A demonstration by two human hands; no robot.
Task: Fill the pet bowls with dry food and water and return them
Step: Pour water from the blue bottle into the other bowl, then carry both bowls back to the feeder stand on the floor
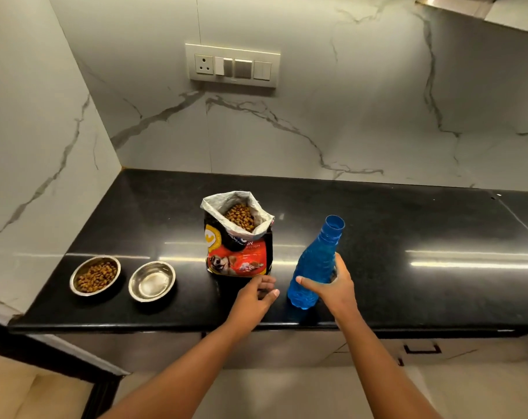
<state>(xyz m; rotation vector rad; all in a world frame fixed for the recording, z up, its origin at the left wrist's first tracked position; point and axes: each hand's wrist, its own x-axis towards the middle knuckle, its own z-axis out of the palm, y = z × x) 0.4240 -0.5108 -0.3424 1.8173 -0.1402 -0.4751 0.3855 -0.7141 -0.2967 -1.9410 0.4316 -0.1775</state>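
The blue plastic bottle stands uncapped near the front edge of the black worktop, just right of the opened bag of dry food. The right hand has its grip clamped around the bottle's lower body, thumb across the near side and fingers wrapped behind, with the neck and open mouth well above the hold. Thin plastic like this probably flexes under a squeeze, and if it is full it will be fairly heavy and bottom-weighted, so a firm hold on the wider lower part looks sensible; with no cap, any hard squeeze or quick tilt could spill. The left hand hovers beside the bottle's base, fingers loosely curled and holding nothing that can be seen. Toward the worktop's left end, near the front edge, sit the two steel bowls: the left bowl holds kibble, while the right bowl looks empty of food; whether it holds water is unclear.
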